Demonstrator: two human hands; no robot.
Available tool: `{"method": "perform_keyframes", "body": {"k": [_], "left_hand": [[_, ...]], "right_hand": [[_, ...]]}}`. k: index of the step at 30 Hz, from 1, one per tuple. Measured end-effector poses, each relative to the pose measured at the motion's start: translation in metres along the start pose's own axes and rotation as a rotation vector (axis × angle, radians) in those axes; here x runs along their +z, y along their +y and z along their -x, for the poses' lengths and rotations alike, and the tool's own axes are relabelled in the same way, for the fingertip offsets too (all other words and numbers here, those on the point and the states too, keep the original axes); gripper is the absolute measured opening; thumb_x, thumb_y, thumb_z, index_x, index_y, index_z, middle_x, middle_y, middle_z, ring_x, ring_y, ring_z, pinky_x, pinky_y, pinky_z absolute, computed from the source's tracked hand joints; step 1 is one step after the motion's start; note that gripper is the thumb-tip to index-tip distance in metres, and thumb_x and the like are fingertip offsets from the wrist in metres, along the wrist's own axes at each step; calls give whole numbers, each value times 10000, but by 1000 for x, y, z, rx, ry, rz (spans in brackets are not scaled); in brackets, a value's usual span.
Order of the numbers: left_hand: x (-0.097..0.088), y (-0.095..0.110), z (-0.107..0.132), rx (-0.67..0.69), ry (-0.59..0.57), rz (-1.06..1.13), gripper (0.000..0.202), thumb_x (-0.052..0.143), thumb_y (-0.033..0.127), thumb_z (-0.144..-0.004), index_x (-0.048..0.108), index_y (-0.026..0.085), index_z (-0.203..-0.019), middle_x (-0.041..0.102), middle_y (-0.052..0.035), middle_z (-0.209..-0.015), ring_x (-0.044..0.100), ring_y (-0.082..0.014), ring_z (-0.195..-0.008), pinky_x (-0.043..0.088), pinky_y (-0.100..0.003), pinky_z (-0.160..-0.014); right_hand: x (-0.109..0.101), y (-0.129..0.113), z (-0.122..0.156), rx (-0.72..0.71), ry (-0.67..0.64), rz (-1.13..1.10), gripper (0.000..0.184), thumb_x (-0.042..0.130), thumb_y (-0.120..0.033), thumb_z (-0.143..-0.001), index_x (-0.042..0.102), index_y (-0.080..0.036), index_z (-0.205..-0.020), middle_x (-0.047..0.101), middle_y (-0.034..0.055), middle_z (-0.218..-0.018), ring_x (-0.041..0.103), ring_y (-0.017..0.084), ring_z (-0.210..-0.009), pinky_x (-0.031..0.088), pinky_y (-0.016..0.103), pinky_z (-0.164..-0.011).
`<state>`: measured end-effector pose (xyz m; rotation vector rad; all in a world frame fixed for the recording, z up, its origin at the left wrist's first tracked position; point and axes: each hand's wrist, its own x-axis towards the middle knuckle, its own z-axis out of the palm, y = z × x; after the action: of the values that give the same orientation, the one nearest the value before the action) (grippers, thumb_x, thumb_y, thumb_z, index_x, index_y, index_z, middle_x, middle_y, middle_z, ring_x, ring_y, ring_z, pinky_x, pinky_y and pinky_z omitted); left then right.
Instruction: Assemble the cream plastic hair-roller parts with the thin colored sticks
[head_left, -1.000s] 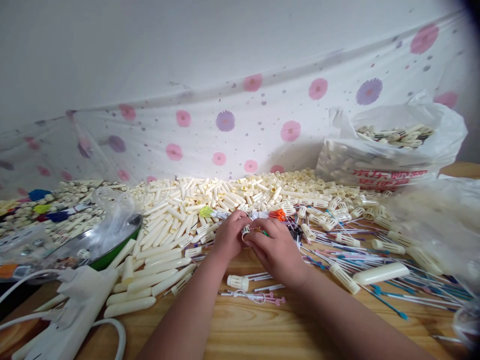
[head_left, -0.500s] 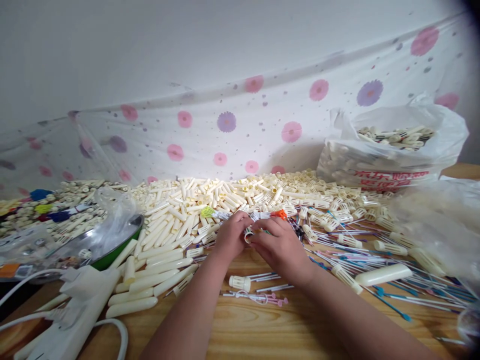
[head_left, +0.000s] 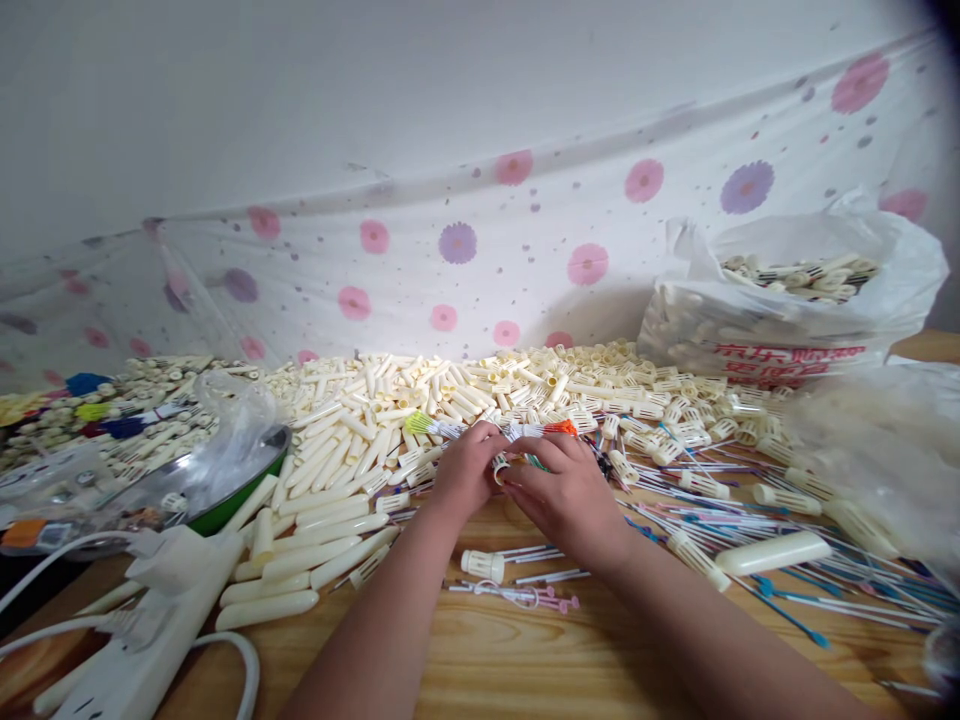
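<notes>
My left hand (head_left: 463, 470) and my right hand (head_left: 564, 495) meet over the middle of the wooden table (head_left: 480, 660), fingers pinched together on a small cream slotted cap (head_left: 500, 464). A thin green-tipped stick (head_left: 529, 463) pokes out from the right hand's fingers. Just behind the hands lie an orange-tufted brush (head_left: 559, 428) and a green-tufted brush (head_left: 418, 424). Near my wrists rests another slotted cap (head_left: 481, 564) with thin sticks beside it.
A heap of cream tubes and caps (head_left: 390, 410) covers the table's back. Thin coloured sticks (head_left: 750, 520) spread to the right. A white bag of parts (head_left: 787, 300) stands back right. A green bowl with clear plastic (head_left: 225, 470) and a white power strip (head_left: 150, 640) lie left.
The view has shifted slightly. Both hands stay together on the small cap, with only small finger movements.
</notes>
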<state>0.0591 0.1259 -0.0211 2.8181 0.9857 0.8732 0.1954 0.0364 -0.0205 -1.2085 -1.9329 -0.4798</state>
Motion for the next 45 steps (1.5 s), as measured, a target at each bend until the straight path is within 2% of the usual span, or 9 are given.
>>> {"method": "perform_keyframes", "body": {"k": [5,9,19,22,28,32,39,45], "left_hand": [[2,0,0,-14,3,4,131,472,194,-747,579,205,-822,510,1,-860,506,-138,-775,384,-216,-655],[2,1,0,-21,-1,0,94,498,186,-713,561,204,-781,514,11,-828,508,-138,-748,376,-215,-631],[6,-2,0,-50,-17,4,126,491,115,-674,551,198,-747,527,12,-778,511,-135,-701,372,-222,-609],[7,-1,0,-54,-13,13,155,473,77,-661,547,197,-723,533,14,-769,511,-135,-702,372,-222,-609],[5,0,0,-52,20,47,172,488,77,-662,571,200,-751,539,9,-822,518,-137,-740,390,-221,-638],[4,-3,1,-68,68,74,189,479,85,-697,592,201,-796,531,1,-850,523,-138,-763,403,-230,-667],[6,-6,1,-77,101,130,154,499,93,-710,592,199,-773,532,0,-841,529,-143,-777,412,-236,-677],[-7,5,5,-79,127,203,114,518,193,-755,602,204,-830,564,-23,-879,559,-157,-805,430,-261,-723]], "right_hand": [[3,-1,0,-9,22,75,75,529,-241,-806,590,-257,-847,573,-19,-1065,437,191,-869,324,326,-751],[5,-1,0,-20,-6,114,49,531,-219,-806,575,-240,-802,555,-25,-1103,438,190,-893,313,325,-755],[4,-2,-1,-56,-57,174,79,525,-192,-811,584,-241,-827,542,-51,-1148,425,197,-912,289,339,-731],[3,-2,-2,-62,-63,183,67,531,-179,-804,577,-227,-802,553,-62,-1134,430,191,-894,287,339,-714],[5,-1,0,-68,-9,119,54,528,-179,-807,561,-222,-804,588,-30,-1055,452,184,-871,302,327,-714],[6,1,1,-24,43,54,93,510,-213,-820,556,-225,-900,577,6,-1061,464,192,-888,328,326,-744],[7,4,1,89,42,-44,226,570,-241,-782,537,-213,-1004,572,37,-1031,479,201,-893,366,326,-769],[10,5,4,122,26,-77,243,546,-227,-788,535,-228,-1031,564,48,-1031,483,207,-925,379,342,-789]]}}
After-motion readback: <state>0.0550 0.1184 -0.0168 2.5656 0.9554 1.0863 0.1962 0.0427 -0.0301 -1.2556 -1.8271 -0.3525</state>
